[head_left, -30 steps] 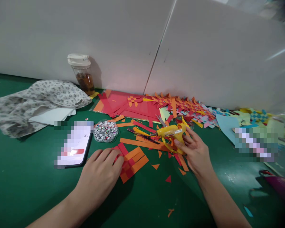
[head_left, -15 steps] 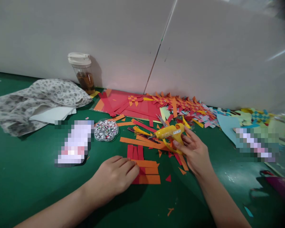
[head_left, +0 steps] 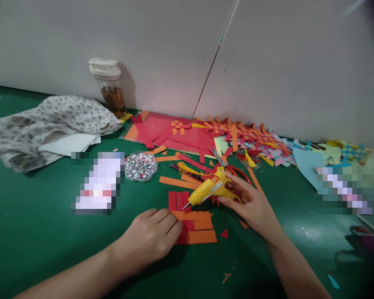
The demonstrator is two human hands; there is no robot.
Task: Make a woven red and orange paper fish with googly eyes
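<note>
My right hand (head_left: pixel 247 203) is closed round a yellow hot glue gun (head_left: pixel 210 187), whose nozzle points down and left at the paper. Just below the nozzle lies a piece of woven paper strips (head_left: pixel 201 236), with red strips running away from me and orange ones across. My left hand (head_left: pixel 157 234) is closed over the left end of this weave, fingers curled and pressing on it. The fingertips and the strip ends under them are hidden. Behind the glue gun lie red-handled scissors (head_left: pixel 220 158), partly covered, among loose strips and yellow tassels (head_left: pixel 190 169).
A clear case of googly eyes (head_left: pixel 141 166) and a blurred-out phone-like slab (head_left: pixel 101 180) lie left. Behind them are a patterned cloth (head_left: pixel 71 112) and a lidded drink cup (head_left: pixel 109 89). Red sheets (head_left: pixel 162 139) and woven paper fish (head_left: pixel 252 135) line the wall (head_left: pixel 137 45).
The glue gun has come down and left, its nozzle now close over the woven strips. Behind it, the scissors' handles show more. My left hand stays on the weave.
</note>
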